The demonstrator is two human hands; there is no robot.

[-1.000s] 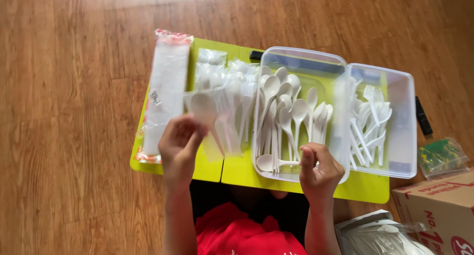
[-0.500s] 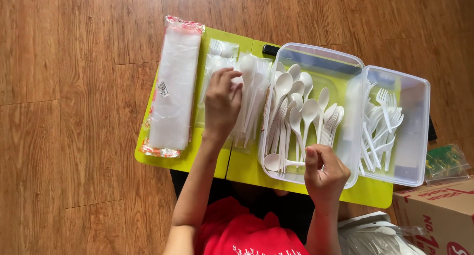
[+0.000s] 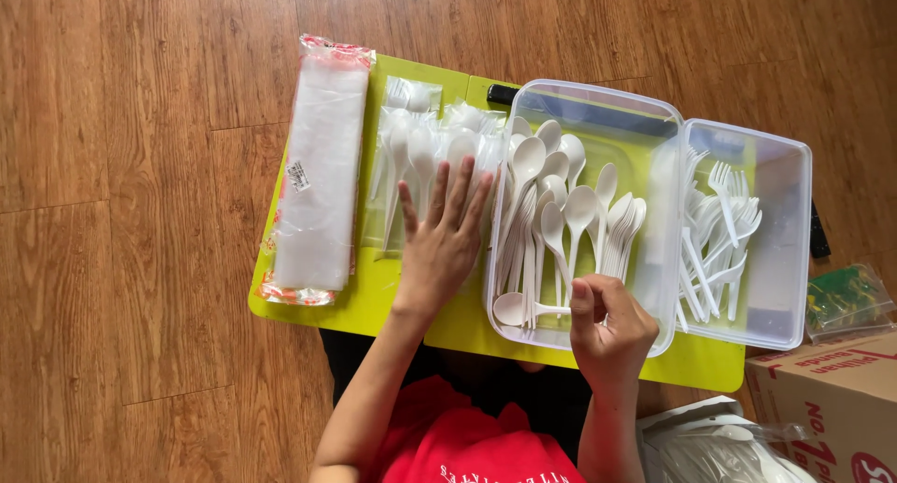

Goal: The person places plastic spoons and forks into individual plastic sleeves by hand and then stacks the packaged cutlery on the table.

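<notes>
We take the clear box (image 3: 598,105) as our landmark: it sits on the yellow-green worktop (image 3: 360,301), with loose white spoons (image 3: 561,212) lying in it. Our left hand (image 3: 441,240) lies flat and open just left of the box, fingers spread, palm down on the bagged spoons (image 3: 411,156) heaped there; it presses them but grips nothing. Our right hand (image 3: 609,329) is at the box's near edge, fingers curled in loosely; its thumb is just beside the handle of a spoon (image 3: 523,307) lying crosswise, but we cannot tell whether it holds anything. A second clear tray with white forks (image 3: 719,231) adjoins the box on the right. Further left of the box, beyond our left hand, lies a long pack of clear bags (image 3: 318,179). A cardboard carton (image 3: 832,413) stands on the floor, right of the box and nearer us.
</notes>
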